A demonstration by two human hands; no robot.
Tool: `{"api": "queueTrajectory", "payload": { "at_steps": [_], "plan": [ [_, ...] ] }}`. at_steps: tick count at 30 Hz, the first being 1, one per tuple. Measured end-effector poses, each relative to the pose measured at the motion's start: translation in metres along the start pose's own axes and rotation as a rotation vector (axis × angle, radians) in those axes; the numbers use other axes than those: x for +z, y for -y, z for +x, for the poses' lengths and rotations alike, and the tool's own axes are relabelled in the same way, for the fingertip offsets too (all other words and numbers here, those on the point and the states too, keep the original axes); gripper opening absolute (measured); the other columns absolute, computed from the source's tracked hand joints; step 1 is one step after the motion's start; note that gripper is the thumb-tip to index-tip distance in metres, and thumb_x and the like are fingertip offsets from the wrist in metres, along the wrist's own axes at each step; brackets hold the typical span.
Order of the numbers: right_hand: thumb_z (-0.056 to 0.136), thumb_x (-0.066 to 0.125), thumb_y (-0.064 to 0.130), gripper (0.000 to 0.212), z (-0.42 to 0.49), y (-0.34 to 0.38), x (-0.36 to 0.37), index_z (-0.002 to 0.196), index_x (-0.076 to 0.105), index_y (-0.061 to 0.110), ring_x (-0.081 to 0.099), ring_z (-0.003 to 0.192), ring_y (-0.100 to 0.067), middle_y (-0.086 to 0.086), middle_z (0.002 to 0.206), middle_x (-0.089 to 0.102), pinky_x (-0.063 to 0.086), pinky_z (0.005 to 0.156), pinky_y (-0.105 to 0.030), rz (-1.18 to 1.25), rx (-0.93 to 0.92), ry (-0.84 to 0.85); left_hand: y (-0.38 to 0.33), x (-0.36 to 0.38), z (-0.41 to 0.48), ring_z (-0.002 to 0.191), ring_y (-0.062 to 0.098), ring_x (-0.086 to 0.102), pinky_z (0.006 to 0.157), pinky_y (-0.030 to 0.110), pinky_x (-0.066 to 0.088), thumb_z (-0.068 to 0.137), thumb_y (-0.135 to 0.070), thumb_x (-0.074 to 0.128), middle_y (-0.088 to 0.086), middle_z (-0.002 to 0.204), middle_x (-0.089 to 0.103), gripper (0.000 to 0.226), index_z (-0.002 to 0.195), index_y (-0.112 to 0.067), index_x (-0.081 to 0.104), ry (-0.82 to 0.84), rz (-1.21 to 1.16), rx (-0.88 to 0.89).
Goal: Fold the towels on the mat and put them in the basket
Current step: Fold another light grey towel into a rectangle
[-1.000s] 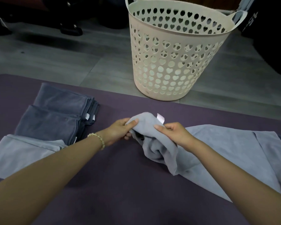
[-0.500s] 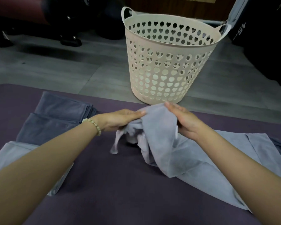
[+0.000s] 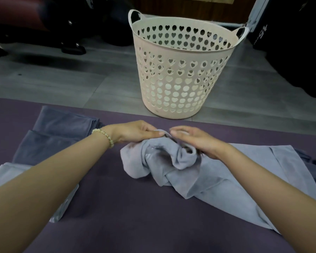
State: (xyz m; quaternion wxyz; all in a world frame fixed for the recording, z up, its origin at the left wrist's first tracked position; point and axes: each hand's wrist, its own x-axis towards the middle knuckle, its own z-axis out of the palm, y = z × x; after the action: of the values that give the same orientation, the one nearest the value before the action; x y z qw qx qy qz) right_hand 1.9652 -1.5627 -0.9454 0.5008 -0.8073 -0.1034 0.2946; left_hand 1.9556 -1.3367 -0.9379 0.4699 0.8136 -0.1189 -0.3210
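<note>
We are looking down at the purple mat (image 3: 135, 220), and both hands are meeting at its far side. The left hand (image 3: 135, 133), with a bead bracelet (image 3: 104, 136) on its wrist, is curling its fingers and thumb onto the top edge of the pale grey towel (image 3: 171, 167) and pinching it. The right hand (image 3: 195, 142) is lying flatter, its fingers stretched almost straight across the bunched top of that same towel, touching it rather than wrapping round it; it is a little blurred. The towel is sitting crumpled in the middle of the mat and trailing out flat to the right under the right forearm. To the left, folded dark towels (image 3: 62, 137) are lying on the mat, with a lighter folded towel (image 3: 7, 173) just in front of them. Beyond the mat's far edge, the cream basket (image 3: 179, 57) with heart-shaped holes is standing upright on the grey floor (image 3: 62, 83).
</note>
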Motion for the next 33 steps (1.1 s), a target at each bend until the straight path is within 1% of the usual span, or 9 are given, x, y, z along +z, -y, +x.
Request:
{"api": "queueTrajectory", "payload": {
  "at_steps": [5, 10, 13, 15, 18, 22, 25, 28, 33],
  "plan": [
    [0.081, 0.066, 0.043, 0.031, -0.005, 0.01, -0.003, 0.065, 0.057, 0.017, 0.055, 0.063, -0.007, 0.004, 0.065, 0.06, 0.045, 0.067, -0.021, 0.174, 0.009, 0.094, -0.006, -0.006, 0.003, 0.077, 0.007, 0.066, 0.072, 0.02, 0.049, 0.067, -0.064, 0.064, -0.004, 0.085, 0.073, 0.048, 0.088, -0.023, 0.074, 0.062, -0.045, -0.041],
    [0.081, 0.061, 0.042, 0.053, -0.029, -0.021, -0.054, 0.115, 0.062, 0.001, 0.066, 0.098, -0.022, -0.016, 0.109, 0.068, 0.056, 0.084, -0.027, 0.597, 0.064, -0.124, 0.003, -0.006, 0.022, 0.078, 0.01, 0.069, 0.066, 0.02, 0.054, 0.04, -0.053, 0.089, 0.003, 0.092, 0.073, 0.066, 0.093, -0.017, 0.075, 0.097, -0.354, -0.027],
    [0.084, 0.059, 0.044, 0.063, -0.057, -0.05, -0.09, 0.128, 0.056, 0.0, 0.061, 0.112, -0.025, -0.018, 0.125, 0.061, 0.054, 0.091, -0.031, 0.826, 0.077, -0.273, -0.008, 0.008, 0.053, 0.106, 0.014, 0.063, 0.089, 0.028, 0.053, 0.054, -0.048, 0.087, 0.004, 0.121, 0.066, 0.075, 0.118, -0.017, 0.065, 0.062, -0.533, 0.002],
    [0.084, 0.057, 0.044, 0.059, -0.08, -0.071, -0.113, 0.124, 0.06, 0.002, 0.065, 0.105, -0.023, -0.017, 0.122, 0.063, 0.056, 0.086, -0.029, 0.885, 0.094, -0.339, -0.029, 0.029, 0.08, 0.11, 0.012, 0.061, 0.096, 0.029, 0.048, 0.08, -0.039, 0.069, 0.0, 0.121, 0.066, 0.042, 0.117, -0.019, 0.064, 0.019, -0.549, 0.028],
    [0.086, 0.057, 0.043, 0.05, -0.117, -0.104, -0.137, 0.118, 0.065, 0.006, 0.065, 0.106, -0.024, -0.015, 0.117, 0.067, 0.057, 0.084, -0.03, 0.89, 0.132, -0.348, -0.076, 0.065, 0.124, 0.087, 0.006, 0.068, 0.075, 0.017, 0.054, 0.097, -0.016, 0.047, -0.004, 0.096, 0.073, 0.02, 0.102, -0.014, 0.066, 0.004, -0.528, 0.05],
    [0.083, 0.062, 0.037, 0.05, -0.154, -0.159, -0.157, 0.122, 0.064, 0.006, 0.061, 0.115, -0.027, -0.014, 0.121, 0.065, 0.053, 0.092, -0.035, 0.965, 0.185, -0.454, -0.123, 0.106, 0.196, 0.077, 0.011, 0.056, 0.063, 0.017, 0.05, 0.097, -0.013, 0.048, 0.003, 0.088, 0.06, 0.01, 0.098, -0.012, 0.058, -0.044, -0.391, 0.021],
    [0.09, 0.06, 0.03, 0.04, -0.17, -0.197, -0.166, 0.113, 0.066, -0.001, 0.065, 0.096, -0.032, -0.021, 0.102, 0.067, 0.057, 0.08, -0.033, 0.932, 0.251, -0.483, -0.143, 0.143, 0.252, 0.069, 0.01, 0.048, 0.063, 0.02, 0.042, 0.1, -0.015, 0.042, 0.002, 0.08, 0.052, 0.02, 0.083, -0.018, 0.051, -0.058, -0.296, -0.013],
    [0.09, 0.059, 0.032, 0.041, -0.18, -0.229, -0.178, 0.056, 0.054, 0.009, 0.046, 0.044, -0.016, -0.008, 0.046, 0.045, 0.04, 0.046, -0.022, 0.799, 0.265, -0.529, -0.163, 0.183, 0.297, 0.058, 0.005, 0.043, 0.05, 0.012, 0.036, 0.102, -0.019, 0.039, -0.003, 0.071, 0.045, 0.022, 0.081, -0.02, 0.046, -0.092, -0.146, 0.008],
    [0.089, 0.06, 0.041, 0.059, -0.19, -0.283, -0.202, 0.045, 0.043, 0.006, 0.03, 0.045, -0.029, -0.013, 0.039, 0.032, 0.032, 0.058, -0.033, 0.837, 0.163, -0.58, -0.195, 0.235, 0.369, 0.078, 0.013, 0.048, 0.069, 0.018, 0.04, 0.098, -0.021, 0.049, -0.002, 0.079, 0.053, 0.014, 0.084, -0.02, 0.051, -0.204, -0.035, 0.178]
  ]
}}
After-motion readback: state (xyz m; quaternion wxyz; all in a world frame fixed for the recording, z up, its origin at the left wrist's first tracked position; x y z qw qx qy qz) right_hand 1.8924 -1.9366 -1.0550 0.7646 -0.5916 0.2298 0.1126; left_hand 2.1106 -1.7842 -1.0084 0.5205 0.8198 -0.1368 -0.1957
